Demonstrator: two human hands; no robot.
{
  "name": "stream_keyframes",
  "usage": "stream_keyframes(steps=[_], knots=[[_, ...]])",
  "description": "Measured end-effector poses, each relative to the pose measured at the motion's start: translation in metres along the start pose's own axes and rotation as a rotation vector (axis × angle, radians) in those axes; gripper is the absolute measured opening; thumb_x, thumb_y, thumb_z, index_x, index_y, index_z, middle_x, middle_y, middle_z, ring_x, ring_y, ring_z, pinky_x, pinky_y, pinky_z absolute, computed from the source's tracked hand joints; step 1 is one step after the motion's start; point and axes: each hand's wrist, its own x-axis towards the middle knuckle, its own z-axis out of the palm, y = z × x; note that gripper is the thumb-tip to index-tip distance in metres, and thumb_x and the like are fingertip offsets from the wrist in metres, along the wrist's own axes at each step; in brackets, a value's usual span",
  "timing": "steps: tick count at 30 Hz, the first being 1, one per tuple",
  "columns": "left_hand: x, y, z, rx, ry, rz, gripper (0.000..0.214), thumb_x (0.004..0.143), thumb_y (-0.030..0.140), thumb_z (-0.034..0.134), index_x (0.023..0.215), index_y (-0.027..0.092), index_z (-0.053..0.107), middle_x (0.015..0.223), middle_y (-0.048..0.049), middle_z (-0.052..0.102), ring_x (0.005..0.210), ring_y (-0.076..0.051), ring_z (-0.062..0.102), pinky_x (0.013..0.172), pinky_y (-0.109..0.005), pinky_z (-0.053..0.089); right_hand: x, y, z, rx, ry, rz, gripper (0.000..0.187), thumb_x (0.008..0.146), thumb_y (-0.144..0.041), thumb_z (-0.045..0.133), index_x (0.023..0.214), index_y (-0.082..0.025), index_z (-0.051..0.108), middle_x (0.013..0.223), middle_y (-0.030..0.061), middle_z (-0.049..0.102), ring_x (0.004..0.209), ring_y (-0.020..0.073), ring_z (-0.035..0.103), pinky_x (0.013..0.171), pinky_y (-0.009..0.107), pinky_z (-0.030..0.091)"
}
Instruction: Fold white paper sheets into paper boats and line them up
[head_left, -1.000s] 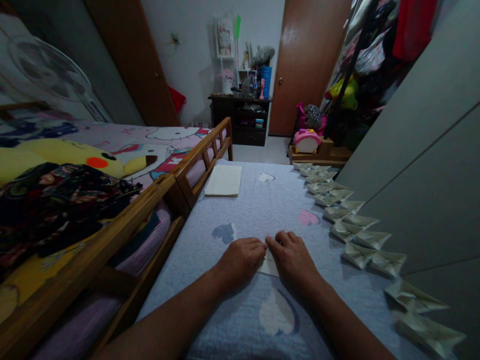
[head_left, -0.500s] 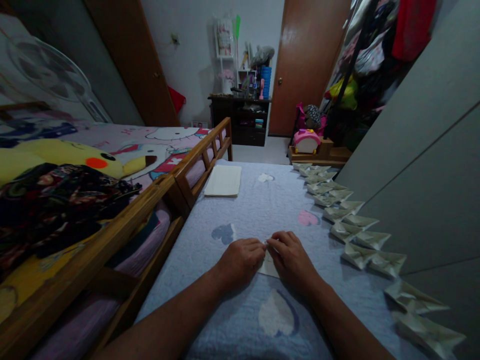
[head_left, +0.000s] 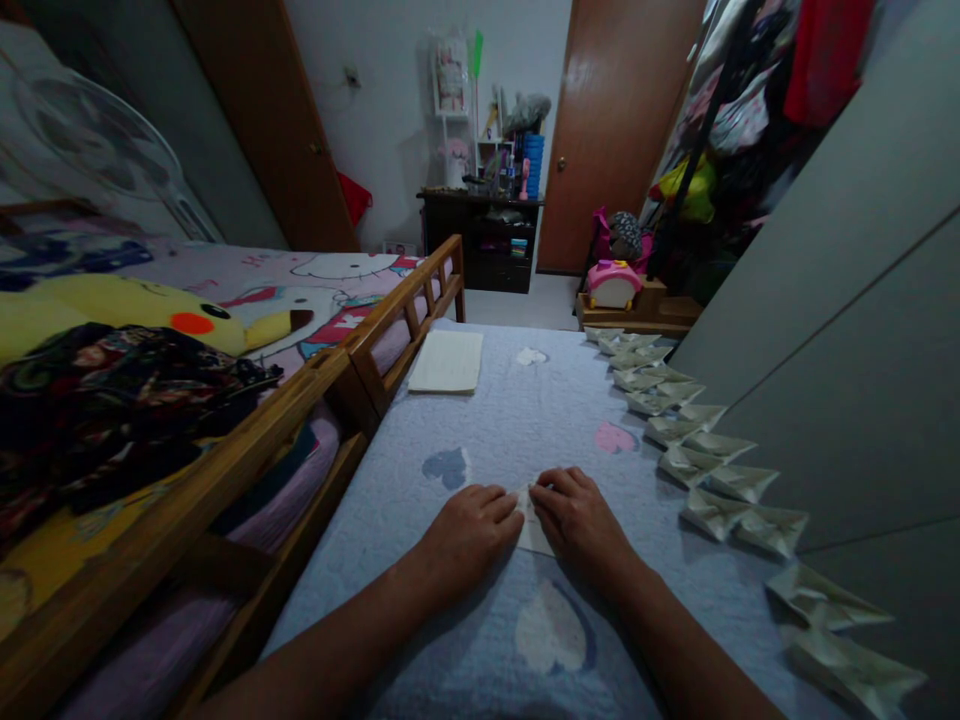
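Note:
A small piece of folded white paper [head_left: 537, 538] lies flat on the light blue quilted cover [head_left: 360, 560], partly hidden by my fingers. My left hand [head_left: 474, 528] has its fingers together on the paper's left edge. From the other side, my right hand [head_left: 576, 512] curls its fingers down and pinches the paper near its top. A narrow strip of the sheet shows between the two hands. Several folded paper boats [head_left: 716, 513] stand along the right side of the cover, away from my hands.
A stack of blank paper [head_left: 448, 362] rests at the far left of the cover. Along the left runs a wooden bed rail [head_left: 322, 375], with a yellow plush toy [head_left: 142, 310] on the bed behind it. A pale cabinet [head_left: 840, 380] borders the right side.
My hands have moved slightly apart, the left one shifting a little to the left, so more of the paper's top shows between them. The boats and paper stack stay put.

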Motion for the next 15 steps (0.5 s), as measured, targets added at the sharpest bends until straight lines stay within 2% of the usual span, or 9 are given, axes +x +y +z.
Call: stream_keyframes(steps=[7, 11, 15], knots=[[-0.007, 0.008, -0.003, 0.099, 0.005, -0.073, 0.017, 0.092, 0.009, 0.050, 0.095, 0.013, 0.065, 0.095, -0.0096, 0.072, 0.086, -0.024, 0.065, 0.075, -0.038, 0.054, 0.000, -0.001, -0.001, -0.022, -0.015, -0.004, 0.018, 0.096, -0.017, 0.055, 0.102, -0.023, 0.072, 0.100, 0.0062, 0.068, 0.092, 0.0209, 0.053, 0.084, 0.034, 0.043], [-0.011, 0.011, -0.004, 0.115, 0.005, -0.092, 0.015, 0.091, 0.008, 0.052, 0.096, 0.013, 0.064, 0.095, -0.0095, 0.071, 0.087, -0.023, 0.065, 0.077, -0.038, 0.055, -0.002, -0.006, -0.003, -0.077, -0.047, -0.022, 0.030, 0.095, -0.024, 0.059, 0.123, -0.031, 0.064, 0.104, 0.0058, 0.065, 0.092, 0.0223, 0.051, 0.081, 0.036, 0.039], [-0.013, 0.011, -0.003, 0.081, -0.015, -0.105, 0.012, 0.091, 0.008, 0.054, 0.095, 0.014, 0.064, 0.095, -0.0088, 0.071, 0.086, -0.023, 0.066, 0.076, -0.038, 0.055, -0.003, -0.012, -0.006, -0.115, -0.112, -0.009, 0.029, 0.091, -0.037, 0.064, 0.121, -0.036, 0.064, 0.103, 0.0050, 0.062, 0.096, 0.0245, 0.050, 0.083, 0.037, 0.036]])
